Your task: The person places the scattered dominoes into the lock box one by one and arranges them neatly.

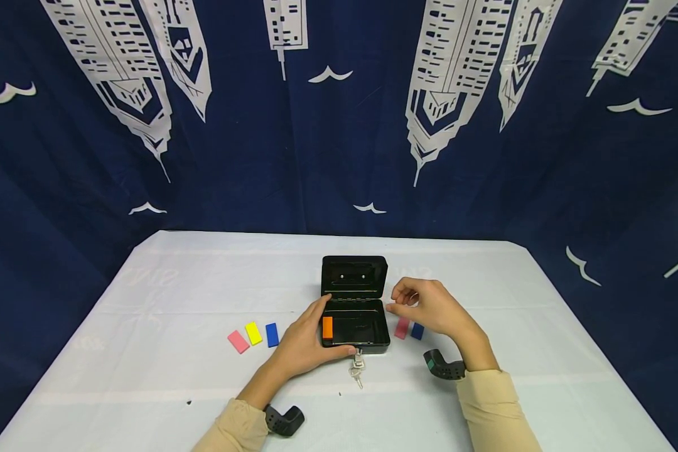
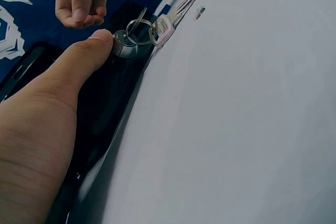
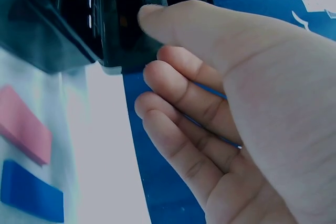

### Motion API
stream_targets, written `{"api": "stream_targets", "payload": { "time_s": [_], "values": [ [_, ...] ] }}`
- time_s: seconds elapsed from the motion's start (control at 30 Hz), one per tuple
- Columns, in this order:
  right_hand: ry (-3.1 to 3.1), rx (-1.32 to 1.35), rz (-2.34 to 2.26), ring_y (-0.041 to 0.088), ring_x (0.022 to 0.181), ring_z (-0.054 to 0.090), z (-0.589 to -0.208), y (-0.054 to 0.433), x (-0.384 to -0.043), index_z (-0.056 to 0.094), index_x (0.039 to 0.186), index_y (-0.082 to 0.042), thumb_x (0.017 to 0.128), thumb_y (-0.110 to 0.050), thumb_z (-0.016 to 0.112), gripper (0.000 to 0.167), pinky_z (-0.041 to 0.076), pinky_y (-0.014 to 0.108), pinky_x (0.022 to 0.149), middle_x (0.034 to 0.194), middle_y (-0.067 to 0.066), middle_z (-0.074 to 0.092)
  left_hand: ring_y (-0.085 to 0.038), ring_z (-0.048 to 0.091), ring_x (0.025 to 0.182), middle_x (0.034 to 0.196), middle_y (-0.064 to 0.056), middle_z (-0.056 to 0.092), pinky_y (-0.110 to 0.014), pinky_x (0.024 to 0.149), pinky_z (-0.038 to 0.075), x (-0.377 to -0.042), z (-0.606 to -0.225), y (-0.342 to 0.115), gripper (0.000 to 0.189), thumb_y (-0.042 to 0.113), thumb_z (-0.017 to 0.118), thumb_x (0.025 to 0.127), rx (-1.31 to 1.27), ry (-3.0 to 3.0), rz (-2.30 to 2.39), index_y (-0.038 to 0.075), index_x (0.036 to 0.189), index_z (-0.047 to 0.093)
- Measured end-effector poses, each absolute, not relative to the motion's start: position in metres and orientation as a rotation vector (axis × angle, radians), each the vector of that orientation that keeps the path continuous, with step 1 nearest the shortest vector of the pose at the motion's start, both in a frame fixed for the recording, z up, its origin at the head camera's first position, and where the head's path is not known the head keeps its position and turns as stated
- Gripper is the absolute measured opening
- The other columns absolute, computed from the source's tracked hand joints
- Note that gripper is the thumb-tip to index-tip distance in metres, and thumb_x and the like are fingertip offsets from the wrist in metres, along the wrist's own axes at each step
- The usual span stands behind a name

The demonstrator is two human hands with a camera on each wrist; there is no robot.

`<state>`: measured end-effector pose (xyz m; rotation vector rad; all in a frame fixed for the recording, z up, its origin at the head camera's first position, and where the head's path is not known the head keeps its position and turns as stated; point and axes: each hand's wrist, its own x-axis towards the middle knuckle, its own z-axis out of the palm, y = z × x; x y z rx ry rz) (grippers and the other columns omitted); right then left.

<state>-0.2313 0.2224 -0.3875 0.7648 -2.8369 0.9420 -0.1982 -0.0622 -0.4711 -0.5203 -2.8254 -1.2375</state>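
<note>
A small black cash box [image 1: 367, 326] stands on the table with its lid [image 1: 353, 267] raised at the back. Inside, an orange block [image 1: 328, 328] lies along the left wall. My left hand [image 1: 302, 345] holds the box at its front left corner, fingers along the left side and thumb at the front. The left wrist view shows that thumb beside the round lock [image 2: 125, 48], from which keys [image 2: 164, 29] hang on a ring. Bent loosely, with nothing in its fingers, my right hand [image 1: 429, 306] hovers just right of the box.
Below my right hand lie a pink block [image 1: 402, 328] and a blue block [image 1: 417, 331]. Left of the box, another pink block [image 1: 238, 341], a yellow block [image 1: 253, 333] and another blue block [image 1: 272, 334] sit in a row. A dark blue curtain [image 1: 294, 150] hangs behind the white table [image 1: 147, 370].
</note>
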Motion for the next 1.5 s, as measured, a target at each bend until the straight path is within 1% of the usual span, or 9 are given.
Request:
{"api": "stream_targets", "payload": {
  "time_s": [0.13,0.33,0.57,0.73,1.0,1.13,1.27,1.4,1.5],
  "values": [
    [-2.864,0.776,0.956,0.008,0.080,0.062,-0.388,0.230,-0.232,0.069,0.093,-0.012,0.087,-0.016,0.081,0.014,0.059,0.040,0.084,0.083,-0.009,0.066,-0.036,0.046,0.144,0.166,-0.012,0.035,-0.057,0.113,0.044,-0.198,-0.472,-0.062,0.121,0.071,0.082,0.071,-0.528,-2.822,-1.230,0.017,0.164,0.027],
    [-2.908,0.800,1.031,0.011,0.088,0.065,-0.391,0.238,-0.233,0.071,0.101,-0.006,0.087,-0.017,0.081,0.021,0.058,0.040,0.090,0.092,-0.006,0.069,-0.034,0.045,0.145,0.167,-0.009,0.034,-0.055,0.114,0.043,-0.198,-0.473,-0.062,0.122,0.072,0.082,0.071,-0.513,-2.837,-1.219,0.019,0.165,0.026],
    [-2.963,0.816,1.095,0.026,0.099,0.067,-0.397,0.245,-0.235,0.069,0.107,-0.003,0.086,-0.016,0.082,0.028,0.055,0.049,0.096,0.104,0.007,0.071,-0.034,0.045,0.145,0.167,-0.009,0.034,-0.056,0.114,0.043,-0.197,-0.474,-0.061,0.121,0.073,0.081,0.071,-0.511,-2.841,-1.215,0.019,0.164,0.026],
    [-3.001,0.787,1.115,0.031,0.103,0.066,-0.401,0.249,-0.236,0.068,0.109,-0.002,0.086,-0.018,0.084,0.033,0.054,0.052,0.097,0.107,0.010,0.071,-0.034,0.044,0.146,0.167,-0.009,0.033,-0.056,0.114,0.043,-0.198,-0.475,-0.061,0.122,0.074,0.081,0.071,-0.513,-2.849,-1.208,0.020,0.165,0.026],
    [-3.073,0.683,1.135,0.028,0.107,0.064,-0.402,0.262,-0.237,0.066,0.113,-0.003,0.084,-0.020,0.085,0.039,0.052,0.050,0.100,0.110,0.009,0.069,-0.032,0.043,0.147,0.167,-0.007,0.033,-0.054,0.116,0.042,-0.199,-0.474,-0.060,0.123,0.076,0.080,0.070,-0.508,-2.865,-1.186,0.020,0.165,0.025],
    [-3.118,0.630,1.157,0.025,0.108,0.062,-0.403,0.269,-0.239,0.063,0.117,-0.002,0.082,-0.022,0.086,0.046,0.053,0.047,0.099,0.113,0.009,0.068,-0.032,0.043,0.147,0.167,-0.007,0.033,-0.054,0.115,0.042,-0.199,-0.473,-0.061,0.123,0.077,0.080,0.070,-0.504,-2.860,-1.189,0.021,0.165,0.025],
    [-3.142,0.584,1.236,0.026,0.110,0.060,-0.401,0.273,-0.238,0.059,0.121,0.001,0.081,-0.019,0.087,0.053,0.052,0.046,0.098,0.116,0.012,0.065,-0.033,0.043,0.147,0.167,-0.008,0.033,-0.055,0.115,0.042,-0.199,-0.473,-0.061,0.123,0.077,0.079,0.070,-0.501,-2.862,-1.184,0.021,0.165,0.025],
    [-3.168,0.547,1.246,0.026,0.109,0.059,-0.402,0.274,-0.238,0.059,0.120,0.002,0.080,-0.017,0.089,0.054,0.052,0.044,0.097,0.115,0.012,0.064,-0.034,0.044,0.146,0.168,-0.008,0.032,-0.056,0.115,0.042,-0.199,-0.472,-0.061,0.122,0.077,0.080,0.070,-0.493,-2.869,-1.183,0.021,0.165,0.025],
    [-3.205,0.516,1.216,0.024,0.106,0.059,-0.404,0.276,-0.239,0.060,0.119,0.000,0.078,-0.019,0.090,0.054,0.051,0.044,0.098,0.113,0.010,0.065,-0.035,0.044,0.146,0.168,-0.008,0.032,-0.056,0.115,0.042,-0.199,-0.472,-0.061,0.122,0.076,0.080,0.070,-0.493,-2.869,-1.186,0.022,0.165,0.025]
  ]
}}
